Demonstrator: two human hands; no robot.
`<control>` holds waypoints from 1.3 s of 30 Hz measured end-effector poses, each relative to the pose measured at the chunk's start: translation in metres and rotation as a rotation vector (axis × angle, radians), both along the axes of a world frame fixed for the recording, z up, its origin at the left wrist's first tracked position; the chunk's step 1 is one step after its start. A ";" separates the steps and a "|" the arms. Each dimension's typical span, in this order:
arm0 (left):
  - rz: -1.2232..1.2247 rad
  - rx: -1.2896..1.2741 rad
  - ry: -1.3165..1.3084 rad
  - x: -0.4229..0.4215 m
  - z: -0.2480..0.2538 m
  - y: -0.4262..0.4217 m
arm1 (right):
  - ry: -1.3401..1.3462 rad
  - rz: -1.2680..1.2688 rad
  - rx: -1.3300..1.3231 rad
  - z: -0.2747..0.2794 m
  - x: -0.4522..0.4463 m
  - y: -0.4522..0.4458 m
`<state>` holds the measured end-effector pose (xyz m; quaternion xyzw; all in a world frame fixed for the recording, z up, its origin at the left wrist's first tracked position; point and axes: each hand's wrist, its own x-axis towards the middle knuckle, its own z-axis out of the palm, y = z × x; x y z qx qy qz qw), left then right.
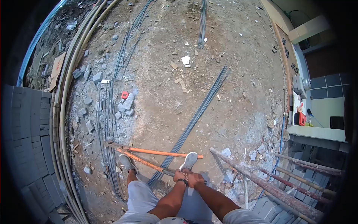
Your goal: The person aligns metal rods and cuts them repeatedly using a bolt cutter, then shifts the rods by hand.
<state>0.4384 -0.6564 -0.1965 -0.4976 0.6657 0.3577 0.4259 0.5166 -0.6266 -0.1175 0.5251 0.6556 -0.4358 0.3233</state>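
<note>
My left hand [181, 177] and my right hand [194, 180] are side by side, closed round the end of one handle of an orange bolt cutter [145, 162]. Its other handle lies towards the right, with my shoe [189, 160] on it near the end. The cutter's head [110, 144] is at the left, over a row of thin steel rods [108, 127] on the ground. Whether the jaws hold a rod is too small to tell. Under the handles passes a second bundle of rods [199, 112], lying diagonally.
Bamboo poles [67, 86] and stacked grey blocks [26, 130] line the left. A red tape measure [125, 95] lies beside rubble [128, 102]. Another rod bundle [202, 26] is ahead. Long poles [261, 181] slant across the right, near a ledge [317, 133].
</note>
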 end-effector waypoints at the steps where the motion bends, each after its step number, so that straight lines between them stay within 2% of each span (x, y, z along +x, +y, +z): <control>1: -0.023 0.003 0.015 -0.006 0.011 0.007 | -0.043 0.029 -0.016 0.003 -0.005 0.002; 4: -0.004 0.013 0.066 0.008 -0.022 0.011 | -0.009 0.166 -0.060 -0.026 0.013 0.017; 7: 0.131 0.018 0.080 0.048 -0.032 0.029 | 0.027 0.181 -0.131 -0.014 0.040 0.057; 10: 0.142 0.035 0.052 0.061 -0.030 0.015 | -0.018 0.143 -0.109 -0.057 0.064 0.013; 11: 0.131 -0.072 0.108 0.065 -0.043 0.014 | -0.003 0.161 -0.128 -0.073 0.067 0.008; 13: 0.114 -0.130 0.167 0.081 -0.072 -0.010 | 0.007 0.156 -0.198 -0.100 0.082 -0.010; 18: -0.034 -0.298 0.265 0.104 -0.124 0.003 | 0.042 0.193 -0.236 -0.192 0.115 -0.028; 19: 0.057 -0.128 0.131 0.111 -0.162 -0.011 | 0.042 0.229 -0.250 -0.202 0.118 -0.009; 20: 0.158 0.069 0.011 0.114 -0.210 -0.014 | 0.029 0.248 -0.189 -0.238 0.127 -0.004; 21: 0.177 -0.056 0.092 0.110 -0.243 0.032 | 0.042 0.280 -0.067 -0.300 0.124 0.030; 22: 0.205 -0.197 0.177 0.104 -0.267 0.078 | 0.091 0.318 0.046 -0.339 0.116 0.071; 24: 0.171 -0.080 0.239 0.107 -0.279 0.115 | 0.100 0.316 0.050 -0.363 0.118 0.098; 25: 0.124 -0.157 0.189 0.129 -0.265 0.075 | 0.105 0.252 -0.025 -0.340 0.143 0.046; 28: 0.094 -0.050 0.147 0.110 -0.270 0.095 | 0.247 0.152 0.114 -0.338 0.134 0.073; 31: 0.073 0.018 0.058 0.117 -0.239 0.059 | 0.139 0.075 0.085 -0.289 0.130 0.050; 36: 0.228 0.240 -0.052 0.106 -0.176 0.050 | 0.114 0.153 0.162 -0.215 0.114 0.064; 39: 0.113 0.428 -0.178 0.092 -0.145 0.024 | 0.025 0.195 0.160 -0.157 0.087 0.067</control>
